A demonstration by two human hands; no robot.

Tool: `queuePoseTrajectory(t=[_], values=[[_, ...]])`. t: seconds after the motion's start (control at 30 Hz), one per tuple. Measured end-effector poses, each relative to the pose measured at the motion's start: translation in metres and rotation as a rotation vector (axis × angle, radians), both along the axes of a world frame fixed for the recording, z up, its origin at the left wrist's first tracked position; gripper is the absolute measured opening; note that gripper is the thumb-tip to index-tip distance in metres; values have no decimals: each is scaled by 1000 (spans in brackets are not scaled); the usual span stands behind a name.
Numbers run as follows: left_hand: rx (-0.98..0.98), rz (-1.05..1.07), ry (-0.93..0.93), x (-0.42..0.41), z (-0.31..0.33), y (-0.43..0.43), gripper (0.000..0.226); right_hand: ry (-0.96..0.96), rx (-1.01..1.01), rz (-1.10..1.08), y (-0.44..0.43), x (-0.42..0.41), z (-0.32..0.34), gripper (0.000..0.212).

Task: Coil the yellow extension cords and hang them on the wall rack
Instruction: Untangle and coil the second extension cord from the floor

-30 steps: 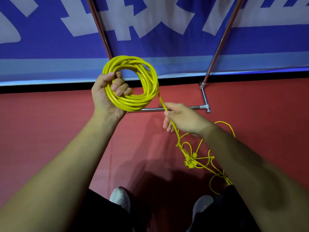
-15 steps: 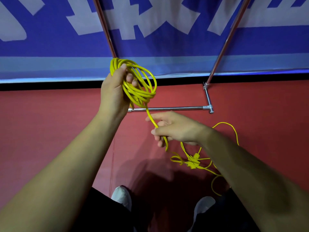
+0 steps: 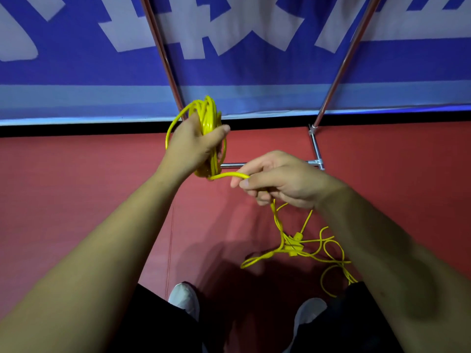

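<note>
Fingers of left hand (image 3: 191, 146) curled round the yellow coil (image 3: 207, 113), thumb laid across its near side. Full grip, back of hand toward camera.

Reference for all places: crossbar (image 3: 233, 164), the chrome bar of the rack lying flat on the red floor (image 3: 76, 187).

Coil: upright, seen nearly edge-on, held at the crossbar's left end and covering that end in view. Most of the coil stands above the crossbar line.

Right hand (image 3: 283, 182): fingers curled, thumb and fingertips (image 3: 244, 184) pinching the strand (image 3: 229, 176). Hand sits in front of the crossbar's middle and hides part of it.

Strand: leaves the coil's bottom, runs rightward just below the crossbar into the right hand, comes out under the hand and drops to the floor.

Loose cord (image 3: 295, 247): tangle of loops with a yellow connector block, on the floor on the camera side of the crossbar, below its right half. Some loops pass behind the right forearm.

Uprights: left upright (image 3: 163, 54) rises beyond the crossbar's left end, behind the coil; right upright (image 3: 349, 59) rises beyond its right end.

Blue banner (image 3: 254, 67) with white characters stands beyond the crossbar. Two white shoes (image 3: 184, 298) lie well to the camera side of it.
</note>
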State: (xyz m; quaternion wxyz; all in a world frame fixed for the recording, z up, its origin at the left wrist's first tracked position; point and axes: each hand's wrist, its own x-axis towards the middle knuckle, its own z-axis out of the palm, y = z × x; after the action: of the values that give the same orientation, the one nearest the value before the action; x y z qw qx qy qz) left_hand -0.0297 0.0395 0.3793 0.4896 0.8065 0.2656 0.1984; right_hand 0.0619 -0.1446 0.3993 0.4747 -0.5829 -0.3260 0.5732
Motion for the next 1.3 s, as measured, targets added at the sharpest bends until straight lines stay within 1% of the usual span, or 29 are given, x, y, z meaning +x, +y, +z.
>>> queuePoseTrajectory(t=[0.07,0.1,0.17,0.27,0.33,0.4,0.47,0.53,0.63,0.7,0.77,0.83,0.93,1.07,1.1,1.17,1.23,1.27,1.3], values=[[77,-74,135,-2,-7,4,37,-39,35,-70,-1,4,1,21],[77,-109,167,-3,-9,4,35,-88,45,-127,-2,8,2,16],[12,-210,193,-4,-6,-3,34,-233,60,-259,-3,14,4,10],[-89,-359,237,-6,0,-15,39,-419,95,-386,-2,18,3,18],[-211,-443,239,-6,2,-23,47,-521,126,-426,-2,19,2,26],[-322,-489,234,-6,3,-30,52,-603,141,-451,-2,20,0,31],[-431,-542,239,-6,4,-31,56,-642,133,-459,-2,22,-3,34],[-474,-652,214,-7,4,-29,42,-634,127,-465,-3,25,-4,31],[-330,-699,328,-6,4,-23,28,-597,142,-467,-3,32,-5,20],[-336,-724,351,-7,4,-23,18,-591,172,-456,-4,35,-5,14],[-429,-740,317,-8,5,-22,14,-596,206,-444,-4,35,-4,12],[-570,-710,255,-9,6,-23,13,-574,232,-444,-3,35,-3,13],[-801,-664,149,-10,8,-21,24,-534,270,-470,-2,37,-1,15],[-974,-640,64,-11,8,-14,37,-569,268,-450,-5,44,-3,25],[-1036,-646,36,-12,8,-11,39,-575,262,-445,-6,47,-4,24],[-1184,-673,-75,-13,8,-4,30,-583,236,-461,-9,53,-6,13],[-1289,-677,-209,-14,10,4,24,-552,165,-480,-11,57,-9,9],[-1336,-679,-268,-14,11,6,23,-499,136,-463,-10,56,-10,10],[-1393,-679,-319,-14,12,6,22,-420,115,-437,-9,53,-13,19]])
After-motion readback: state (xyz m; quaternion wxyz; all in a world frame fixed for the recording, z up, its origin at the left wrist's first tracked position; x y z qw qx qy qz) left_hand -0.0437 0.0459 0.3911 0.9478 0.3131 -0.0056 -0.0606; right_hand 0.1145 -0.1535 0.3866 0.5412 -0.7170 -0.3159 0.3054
